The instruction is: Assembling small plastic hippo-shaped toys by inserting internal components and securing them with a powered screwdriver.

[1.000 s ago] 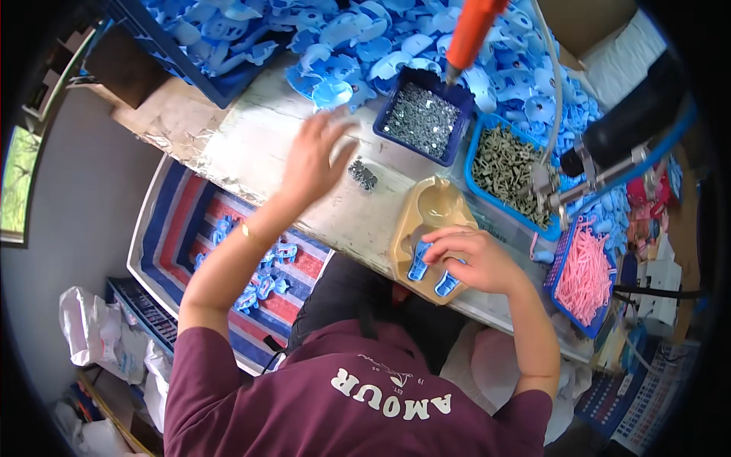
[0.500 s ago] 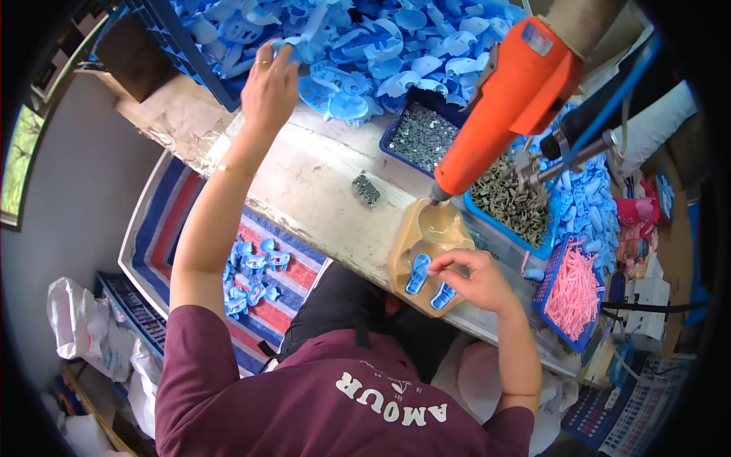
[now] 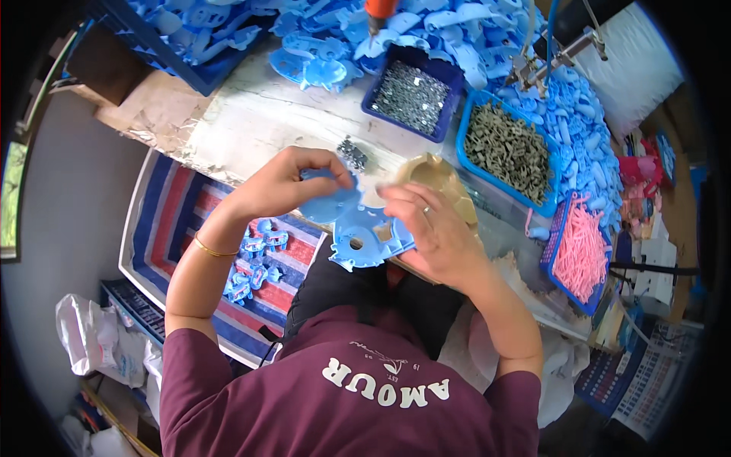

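My left hand (image 3: pixel 285 183) grips a round blue plastic shell (image 3: pixel 329 204) just in front of my chest. My right hand (image 3: pixel 428 225) holds a second blue plastic piece (image 3: pixel 364 238) with holes in it, pressed up against the first. Both hands meet above the near edge of the pale worktable (image 3: pixel 251 122). Behind my right hand stands a tan moulded jig (image 3: pixel 438 175). A small heap of dark screws (image 3: pixel 352 152) lies on the table just beyond my left fingers.
A blue tray of silver screws (image 3: pixel 415 93) and a blue tray of dark metal parts (image 3: pixel 506 151) stand further back. A pile of blue plastic parts (image 3: pixel 304 46) fills the far side. A basket of pink strips (image 3: pixel 580 255) is at right. A striped bag (image 3: pixel 190 236) with assembled blue pieces lies at left.
My left hand came back from the far pile with a blue shell and joined my right hand. The orange power tool swung up out of the middle of view.
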{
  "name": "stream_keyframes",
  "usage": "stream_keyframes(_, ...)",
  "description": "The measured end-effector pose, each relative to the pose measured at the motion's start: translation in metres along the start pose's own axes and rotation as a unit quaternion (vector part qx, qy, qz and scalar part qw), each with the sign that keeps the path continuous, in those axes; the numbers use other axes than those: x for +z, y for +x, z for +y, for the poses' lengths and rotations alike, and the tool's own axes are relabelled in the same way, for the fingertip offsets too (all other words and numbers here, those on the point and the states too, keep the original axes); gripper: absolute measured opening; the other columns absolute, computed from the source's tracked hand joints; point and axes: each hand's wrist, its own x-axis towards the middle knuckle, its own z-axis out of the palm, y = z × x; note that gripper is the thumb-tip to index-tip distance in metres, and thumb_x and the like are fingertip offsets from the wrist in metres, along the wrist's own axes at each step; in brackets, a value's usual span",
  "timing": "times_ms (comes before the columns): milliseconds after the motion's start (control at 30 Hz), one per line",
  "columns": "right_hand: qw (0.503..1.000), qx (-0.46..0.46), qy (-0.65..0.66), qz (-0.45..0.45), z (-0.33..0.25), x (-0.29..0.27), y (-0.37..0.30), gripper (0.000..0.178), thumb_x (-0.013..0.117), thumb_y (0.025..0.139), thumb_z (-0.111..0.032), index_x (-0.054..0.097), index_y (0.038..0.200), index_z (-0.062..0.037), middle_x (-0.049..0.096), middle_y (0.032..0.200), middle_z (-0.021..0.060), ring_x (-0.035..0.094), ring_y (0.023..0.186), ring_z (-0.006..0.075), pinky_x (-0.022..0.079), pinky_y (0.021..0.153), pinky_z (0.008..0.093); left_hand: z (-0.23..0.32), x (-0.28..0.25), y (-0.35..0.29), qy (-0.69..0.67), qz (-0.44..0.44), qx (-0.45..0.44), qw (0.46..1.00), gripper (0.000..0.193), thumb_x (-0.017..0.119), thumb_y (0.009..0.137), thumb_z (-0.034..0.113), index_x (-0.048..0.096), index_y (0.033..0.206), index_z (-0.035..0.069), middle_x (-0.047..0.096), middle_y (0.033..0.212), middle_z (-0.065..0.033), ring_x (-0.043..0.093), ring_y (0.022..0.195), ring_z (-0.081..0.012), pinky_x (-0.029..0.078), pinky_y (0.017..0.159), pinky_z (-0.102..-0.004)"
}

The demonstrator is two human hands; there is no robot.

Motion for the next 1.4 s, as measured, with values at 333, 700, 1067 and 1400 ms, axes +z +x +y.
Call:
stream_keyframes(333,0.961,0.271,0.005,0.053,0.003,-0.004,-0.082,0.079,0.090,0.061,-0.014,0.046,0.127,-0.0080,0.055,0.119,0.0148,0.052,0.118,0.0371,0.043,0.100,0.0448,-0.004,0.063,0.029,0.153,0.050,0.180,0.970,0.068,0.072,0.088,0.020,0.040,0.147,0.005,0.043,0.150,-0.0148,0.045,0.135,-0.0304,0.038,0.109,-0.0424)
stream_keyframes(700,0.951,0.296,-0.064,0.058,0.002,-0.016,-0.105,0.065,0.084,0.066,-0.022,0.057,0.124,-0.0044,0.057,0.117,0.0117,0.053,0.110,0.0334,0.043,0.094,0.0452,-0.003,0.127,0.039,0.322,-0.008,0.243,0.915,0.073,0.077,0.079,0.028,0.047,0.142,0.007,0.040,0.152,-0.0146,0.036,0.140,-0.0388,0.032,0.114,-0.0493)
stream_keyframes(1067,0.938,0.281,-0.194,0.061,-0.008,-0.004,-0.105,0.062,0.083,0.066,-0.024,0.061,0.121,-0.0062,0.058,0.112,0.0065,0.054,0.100,0.0269,0.040,0.082,0.0406,-0.005,0.152,0.053,0.382,0.000,0.264,0.886,0.063,0.071,0.083,0.031,0.051,0.135,0.002,0.050,0.139,-0.0143,0.042,0.135,-0.0336,0.031,0.115,-0.0488)
stream_keyframes(1400,0.955,0.285,-0.069,0.038,0.009,-0.020,-0.105,0.047,0.080,0.076,-0.022,0.065,0.117,-0.0071,0.061,0.110,0.0062,0.058,0.098,0.0248,0.045,0.082,0.0387,-0.012,0.153,0.055,0.379,0.000,0.270,0.885,0.060,0.072,0.079,0.025,0.054,0.131,0.001,0.053,0.135,-0.0129,0.046,0.130,-0.0326,0.036,0.111,-0.0453)
